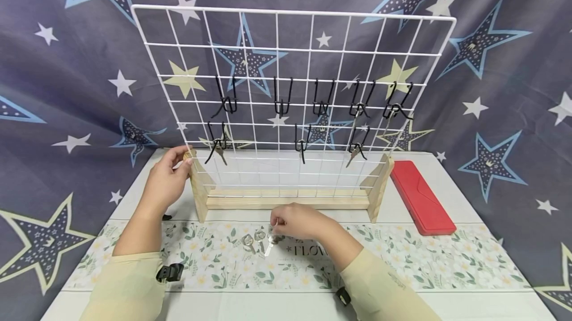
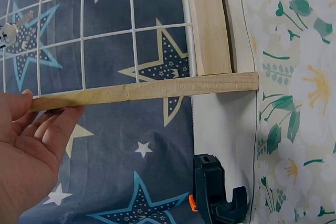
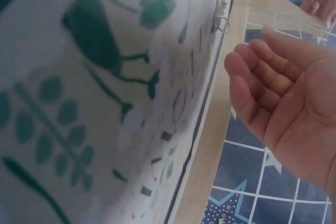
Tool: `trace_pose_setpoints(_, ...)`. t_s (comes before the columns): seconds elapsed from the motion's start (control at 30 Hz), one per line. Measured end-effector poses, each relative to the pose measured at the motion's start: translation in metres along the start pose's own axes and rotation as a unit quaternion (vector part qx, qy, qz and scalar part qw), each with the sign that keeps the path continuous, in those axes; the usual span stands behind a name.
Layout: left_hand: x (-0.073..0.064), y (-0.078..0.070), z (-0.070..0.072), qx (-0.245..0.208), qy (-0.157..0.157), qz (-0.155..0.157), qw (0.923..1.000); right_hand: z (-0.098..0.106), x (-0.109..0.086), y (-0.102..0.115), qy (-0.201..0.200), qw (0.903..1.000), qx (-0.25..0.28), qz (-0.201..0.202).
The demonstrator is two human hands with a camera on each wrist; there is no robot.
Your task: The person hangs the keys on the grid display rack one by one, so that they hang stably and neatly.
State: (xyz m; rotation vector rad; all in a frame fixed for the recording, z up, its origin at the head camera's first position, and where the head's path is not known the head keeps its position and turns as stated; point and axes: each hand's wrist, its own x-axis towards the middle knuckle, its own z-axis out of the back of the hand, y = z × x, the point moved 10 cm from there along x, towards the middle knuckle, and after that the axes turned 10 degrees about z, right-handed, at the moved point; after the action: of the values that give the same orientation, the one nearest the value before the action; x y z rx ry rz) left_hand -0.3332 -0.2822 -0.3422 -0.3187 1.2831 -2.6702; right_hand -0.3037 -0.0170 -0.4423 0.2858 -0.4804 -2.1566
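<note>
My left hand grips the upper end of the wooden side support of a white wire grid rack, thumb on one face and fingers on the other. Several black hooks hang on the grid, some with keys on them. Low over the floral mat, my right hand is beside a small group of silver keys with rings. Its fingers are loosely bent with nothing visible between them in the right wrist view, and a key ring shows just beyond the fingertips.
A red case lies right of the rack on the white table. The floral mat runs along the rack's front. Close by the left support is a dark hook-shaped object with an orange part. Star-patterned cloth hangs behind.
</note>
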Motion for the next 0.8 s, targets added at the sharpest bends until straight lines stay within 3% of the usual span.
trace_pose_setpoints(0.37,0.001,0.000,0.000,0.001,-0.003,-0.005,1.0000,-0.010,0.006,-0.005,0.024,0.9993,0.007,-0.028)
trace_pose_setpoints(0.8,0.000,-0.001,0.000,0.000,-0.002,-0.003,1.0000,-0.019,0.012,-0.002,0.049,0.9968,-0.059,-0.023)
